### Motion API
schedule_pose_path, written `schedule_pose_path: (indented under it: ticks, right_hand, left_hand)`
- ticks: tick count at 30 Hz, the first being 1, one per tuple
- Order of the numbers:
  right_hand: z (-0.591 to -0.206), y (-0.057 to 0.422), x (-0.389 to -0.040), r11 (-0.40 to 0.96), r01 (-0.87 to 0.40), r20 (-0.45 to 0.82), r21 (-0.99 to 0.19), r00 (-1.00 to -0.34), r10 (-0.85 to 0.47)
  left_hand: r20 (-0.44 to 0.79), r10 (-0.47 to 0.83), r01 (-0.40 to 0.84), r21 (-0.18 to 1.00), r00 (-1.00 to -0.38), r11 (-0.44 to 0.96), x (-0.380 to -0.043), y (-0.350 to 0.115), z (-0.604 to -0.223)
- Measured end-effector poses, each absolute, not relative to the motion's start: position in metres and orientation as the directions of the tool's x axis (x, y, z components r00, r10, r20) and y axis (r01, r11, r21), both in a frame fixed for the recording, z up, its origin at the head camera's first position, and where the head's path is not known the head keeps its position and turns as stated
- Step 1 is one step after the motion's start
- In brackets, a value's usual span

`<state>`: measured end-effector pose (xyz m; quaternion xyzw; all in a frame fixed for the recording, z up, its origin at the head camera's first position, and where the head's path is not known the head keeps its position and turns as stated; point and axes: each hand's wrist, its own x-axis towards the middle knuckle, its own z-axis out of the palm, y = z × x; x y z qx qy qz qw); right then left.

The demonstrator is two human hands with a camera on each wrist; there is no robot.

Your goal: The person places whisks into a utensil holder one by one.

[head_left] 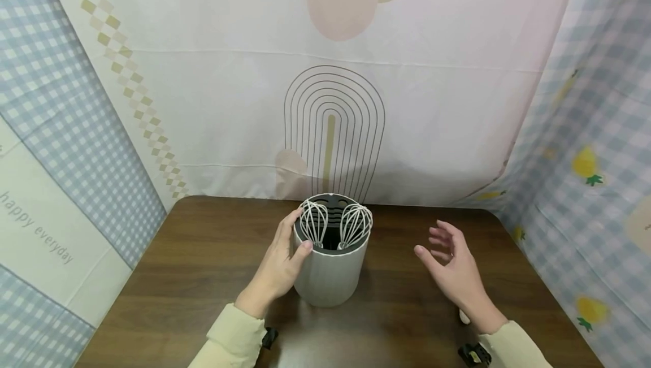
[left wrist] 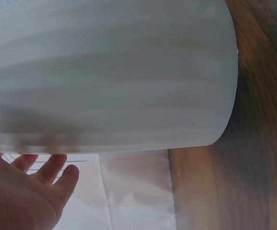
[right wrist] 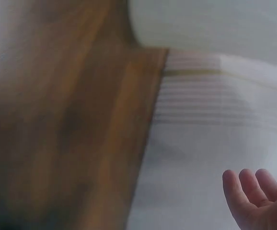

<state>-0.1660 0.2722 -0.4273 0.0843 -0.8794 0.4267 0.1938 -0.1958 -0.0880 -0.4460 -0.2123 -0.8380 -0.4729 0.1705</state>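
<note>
A pale grey ribbed utensil holder (head_left: 330,280) stands upright on the table. Two whisks (head_left: 313,222) poke out of its dark slotted insert, white wire loops up; their handles are hidden inside. My left hand (head_left: 277,260) holds the holder by its left side, thumb at the front of the rim and fingers along the far left. In the left wrist view, the spread fingers (left wrist: 52,167) lie at the holder's edge. To the right, my right hand (head_left: 458,266) hovers apart from the holder with nothing in it, fingers loosely curved, thumb apart.
A brown wooden table (head_left: 213,255) lies beneath, with a patterned white cloth (head_left: 229,102) hanging behind it. Checked blue-and-white cloths (head_left: 569,198) hang at both sides. A small white object (head_left: 464,317) is partly hidden by the right wrist.
</note>
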Motion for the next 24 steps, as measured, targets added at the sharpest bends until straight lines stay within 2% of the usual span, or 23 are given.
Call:
schedule_pose_path:
  ticks: [7, 14, 24]
  right_hand:
    - [-0.451, 0.305, -0.161, 0.691, -0.122, 0.299, -0.713, -0.944, 0.142]
    - [-0.463, 0.327, -0.156, 0.670, 0.020, 0.206, -0.742, -0.944, 0.256]
    - [-0.484, 0.347, -0.154, 0.663, 0.185, 0.062, -0.725, -0.942, 0.331]
  left_hand:
    - [0.492, 0.186, 0.518, 0.723, -0.850, 0.457, -0.196, -0.086, -0.447]
    - [0.494, 0.188, 0.521, 0.722, -0.849, 0.454, -0.195, -0.087, -0.446]
    - [0.508, 0.187, 0.533, 0.716, -0.841, 0.452, -0.197, -0.087, -0.448]
